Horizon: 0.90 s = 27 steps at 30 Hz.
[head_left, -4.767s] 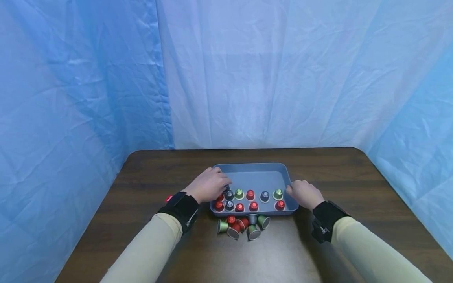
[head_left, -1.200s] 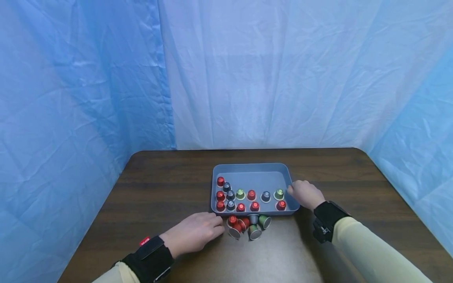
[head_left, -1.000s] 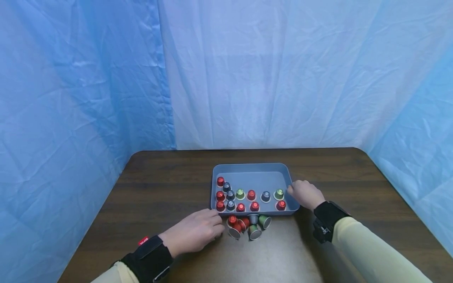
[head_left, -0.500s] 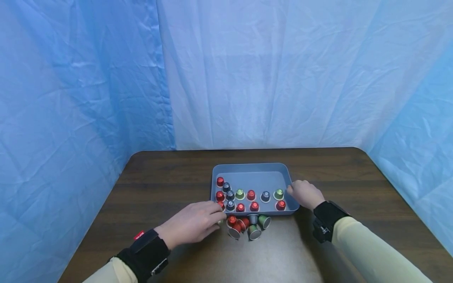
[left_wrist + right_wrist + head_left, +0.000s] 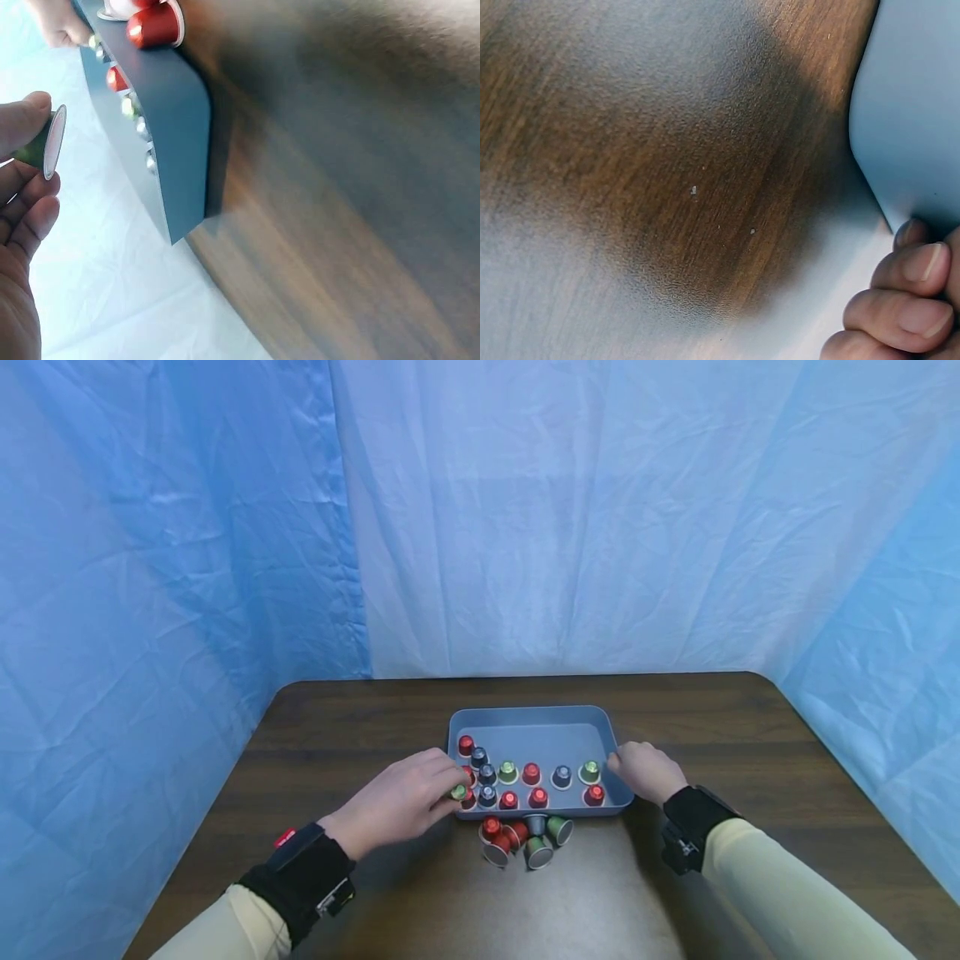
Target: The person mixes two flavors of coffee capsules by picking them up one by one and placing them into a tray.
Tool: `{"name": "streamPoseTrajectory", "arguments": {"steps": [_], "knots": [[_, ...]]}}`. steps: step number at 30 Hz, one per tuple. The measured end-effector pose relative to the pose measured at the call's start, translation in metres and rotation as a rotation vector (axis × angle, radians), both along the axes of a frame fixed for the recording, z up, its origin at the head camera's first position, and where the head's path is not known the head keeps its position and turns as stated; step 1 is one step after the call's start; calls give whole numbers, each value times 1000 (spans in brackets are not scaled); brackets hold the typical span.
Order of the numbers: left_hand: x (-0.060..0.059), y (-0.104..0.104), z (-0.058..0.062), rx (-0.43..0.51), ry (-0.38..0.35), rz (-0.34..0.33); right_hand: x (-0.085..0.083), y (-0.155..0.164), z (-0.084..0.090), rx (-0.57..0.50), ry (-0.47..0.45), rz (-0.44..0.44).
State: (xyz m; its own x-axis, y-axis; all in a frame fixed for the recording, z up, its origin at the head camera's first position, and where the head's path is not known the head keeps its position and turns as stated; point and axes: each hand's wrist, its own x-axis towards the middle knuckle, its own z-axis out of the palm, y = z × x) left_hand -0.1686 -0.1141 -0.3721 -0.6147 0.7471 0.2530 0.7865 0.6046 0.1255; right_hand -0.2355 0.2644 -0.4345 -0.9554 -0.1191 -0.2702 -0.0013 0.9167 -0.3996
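Thirteen capsules point(image 5: 531, 772) stand in the tray point(image 5: 540, 717), by my count, and about six more lie in a loose heap point(image 5: 525, 840) on the tabletop point(image 5: 337, 735), just against the tray's near edge. Judging by that, you are roughly two thirds through filling the tray; the heap and the one in your fingers are what is left.

Your left hand point(image 5: 397, 797) pinches a green capsule point(image 5: 458, 792) between thumb and fingertips, the other fingers loosely bent. You hold it at the tray's near left corner, right over the rim and not yet set down. The left wrist view shows it lying sideways in the pinch, foil face towards the tray.

Your right hand point(image 5: 645, 772) is curled over the tray's right rim and grips it, steadying the tray.

The count in the tray:
- Seven red, two of them half hidden behind your left fingers.
- Four dark ones.
- Two green.

In the heap I make out three red, one dark and two greenish, most of them tipped on their sides; they overlap, so take that split as approximate. The far half of the tray has room for all of them.
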Motion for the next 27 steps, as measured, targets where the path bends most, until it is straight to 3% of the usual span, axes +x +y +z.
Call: {"name": "streamPoseTrajectory", "arguments": {"steps": [5, 14, 27], "knots": [[-5, 0, 8, 14, -9, 23, -1, 0, -1, -4, 3, -2], [-17, 1, 12, 37, 47, 24, 0, 2, -2, 3, -3, -2], [-37, 10, 9, 27, -10, 96, 0, 0, 0, 4, 1, 1]]}}
